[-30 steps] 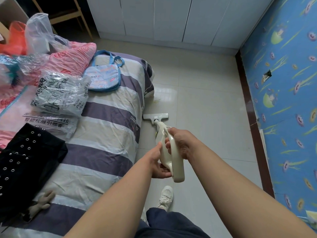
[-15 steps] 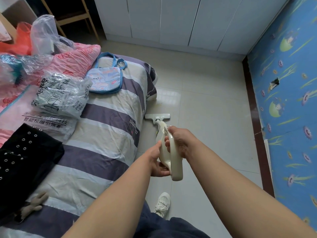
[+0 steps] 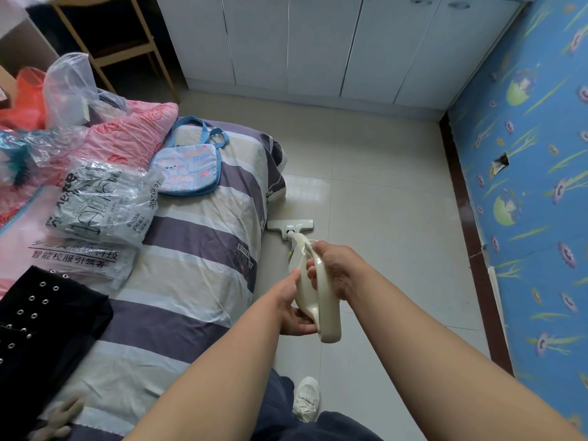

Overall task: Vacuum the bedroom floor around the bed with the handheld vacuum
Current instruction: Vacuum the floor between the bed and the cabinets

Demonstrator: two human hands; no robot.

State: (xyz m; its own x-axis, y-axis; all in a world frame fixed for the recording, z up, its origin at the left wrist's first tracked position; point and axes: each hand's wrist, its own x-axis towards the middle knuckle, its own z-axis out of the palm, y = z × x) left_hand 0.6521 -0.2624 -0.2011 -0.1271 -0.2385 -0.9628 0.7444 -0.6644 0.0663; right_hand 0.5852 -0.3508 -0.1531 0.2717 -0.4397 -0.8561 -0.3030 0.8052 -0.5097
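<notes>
I hold a cream handheld vacuum with both hands above the pale tiled floor. My right hand is wrapped around the top of its loop handle. My left hand grips the body from below and the left. The vacuum's flat white floor head rests on the tiles, right beside the edge of the bed, which has a purple and beige striped cover. The tube between body and head is mostly hidden by my right hand.
Plastic bags, a pink quilt, a blue tote and black clothing lie on the bed. White wardrobe doors close the far end. A blue patterned wall with a dark skirting runs on the right. My white shoe stands below.
The view has tilted up and moved forward along the bed. The floor head has slid a little further along the bed edge. Both hands keep the same grip.
</notes>
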